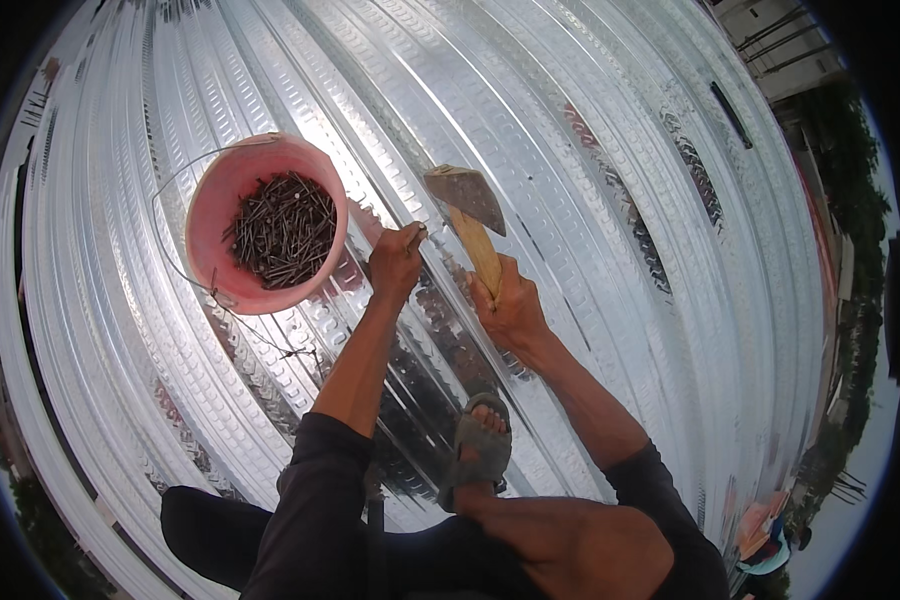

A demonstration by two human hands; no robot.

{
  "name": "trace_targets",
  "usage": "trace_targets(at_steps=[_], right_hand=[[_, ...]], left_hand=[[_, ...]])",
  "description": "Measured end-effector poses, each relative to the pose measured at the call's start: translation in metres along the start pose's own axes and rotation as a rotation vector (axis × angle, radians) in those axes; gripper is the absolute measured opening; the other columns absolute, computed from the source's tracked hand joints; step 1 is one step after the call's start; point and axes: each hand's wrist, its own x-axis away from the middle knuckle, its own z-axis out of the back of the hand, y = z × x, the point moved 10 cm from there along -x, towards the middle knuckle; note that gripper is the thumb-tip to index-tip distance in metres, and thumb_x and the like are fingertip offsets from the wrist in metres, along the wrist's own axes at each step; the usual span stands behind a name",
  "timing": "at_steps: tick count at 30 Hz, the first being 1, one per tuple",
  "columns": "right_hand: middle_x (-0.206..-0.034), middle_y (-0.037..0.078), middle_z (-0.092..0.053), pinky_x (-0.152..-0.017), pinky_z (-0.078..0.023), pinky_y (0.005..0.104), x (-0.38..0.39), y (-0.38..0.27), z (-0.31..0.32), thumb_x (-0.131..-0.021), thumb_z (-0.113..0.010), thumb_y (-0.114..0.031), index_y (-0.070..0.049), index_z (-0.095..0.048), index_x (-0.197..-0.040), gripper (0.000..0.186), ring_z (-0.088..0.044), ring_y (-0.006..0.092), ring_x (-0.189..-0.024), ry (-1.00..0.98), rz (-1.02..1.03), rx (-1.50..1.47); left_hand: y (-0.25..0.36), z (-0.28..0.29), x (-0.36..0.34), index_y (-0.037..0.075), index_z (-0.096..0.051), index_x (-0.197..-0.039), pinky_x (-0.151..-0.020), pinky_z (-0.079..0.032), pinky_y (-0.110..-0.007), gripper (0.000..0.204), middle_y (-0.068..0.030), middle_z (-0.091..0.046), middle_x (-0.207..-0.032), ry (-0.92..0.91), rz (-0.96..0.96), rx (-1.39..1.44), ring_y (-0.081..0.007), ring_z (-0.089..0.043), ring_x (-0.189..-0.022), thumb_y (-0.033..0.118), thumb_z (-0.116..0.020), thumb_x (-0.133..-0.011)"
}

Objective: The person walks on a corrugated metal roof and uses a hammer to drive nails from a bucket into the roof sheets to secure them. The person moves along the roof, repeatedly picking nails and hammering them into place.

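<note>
My right hand (513, 308) is wrapped round the wooden handle of a hatchet (478, 200). Its wide, flat metal head is raised above the ribbed metal decking (660, 370). Just left of the hatchet, my left hand (397, 262) is closed in a pinch low over a rib of the decking. A small nail (421, 231) seems to stick out between the fingertips, mostly hidden by them. To the left of that hand stands a red bucket (202, 236) with a thin wire handle, holding a heap of loose nails (282, 230).
My sandalled foot (481, 445) is planted on the decking between my forearms. A loose wire (270, 348) trails below the bucket. A dark strip (731, 115) lies at the far right. Another person (765, 540) is at the lower right, near the decking's edge.
</note>
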Motion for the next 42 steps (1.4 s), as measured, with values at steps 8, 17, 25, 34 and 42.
trace_targets(at_steps=[8,17,25,34,42], right_hand=[[-0.073,0.024,-0.067,-0.06,-0.055,0.0481,-0.024,-0.041,0.029,-0.1,-0.066,-0.024,0.007,-0.051,-0.111,0.036,-0.07,0.0407,-0.064,0.005,0.009,-0.048],[-0.073,0.025,-0.067,-0.058,-0.055,0.0456,0.003,0.039,-0.026,-0.097,-0.07,-0.018,0.008,-0.052,-0.106,0.033,-0.07,0.0431,-0.065,-0.071,-0.081,0.106],[-0.074,0.026,-0.067,-0.059,-0.054,0.0467,-0.021,-0.056,0.038,-0.096,-0.069,-0.017,0.009,-0.052,-0.107,0.033,-0.07,0.0446,-0.068,0.11,0.039,-0.166],[-0.075,0.032,-0.066,-0.064,-0.054,0.057,0.007,0.04,-0.046,-0.095,-0.068,-0.019,0.009,-0.052,-0.104,0.034,-0.068,0.052,-0.072,-0.27,-0.176,0.303],[-0.064,0.017,-0.063,-0.051,-0.051,0.0391,-0.037,-0.083,0.072,-0.093,-0.075,-0.015,0.006,-0.053,-0.097,0.031,-0.068,0.0312,-0.056,0.248,0.06,-0.393]], left_hand=[[-0.008,-0.003,-0.001,0.013,-0.076,-0.108,-0.08,-0.054,-0.048,0.018,-0.0173,-0.07,-0.089,-0.005,0.028,-0.032,-0.0357,-0.067,-0.092,0.023,-0.071,-0.094],[-0.01,-0.02,0.0,0.014,-0.077,-0.112,-0.082,-0.054,-0.046,0.021,-0.0154,-0.072,-0.096,-0.09,0.082,-0.027,-0.0348,-0.068,-0.095,0.025,-0.071,-0.095],[-0.03,-0.005,0.005,0.01,-0.076,-0.108,-0.081,-0.054,-0.046,0.02,-0.0173,-0.071,-0.095,-0.048,0.06,0.037,-0.0358,-0.067,-0.093,0.024,-0.071,-0.095],[-0.009,-0.008,0.001,0.011,-0.074,-0.104,-0.079,-0.053,-0.05,0.016,-0.018,-0.069,-0.091,-0.037,0.034,0.001,-0.0382,-0.065,-0.092,0.024,-0.069,-0.095],[-0.019,0.007,0.006,0.012,-0.077,-0.107,-0.082,-0.054,-0.048,0.02,-0.017,-0.071,-0.095,0.014,0.015,-0.011,-0.0374,-0.067,-0.095,0.026,-0.069,-0.096]])
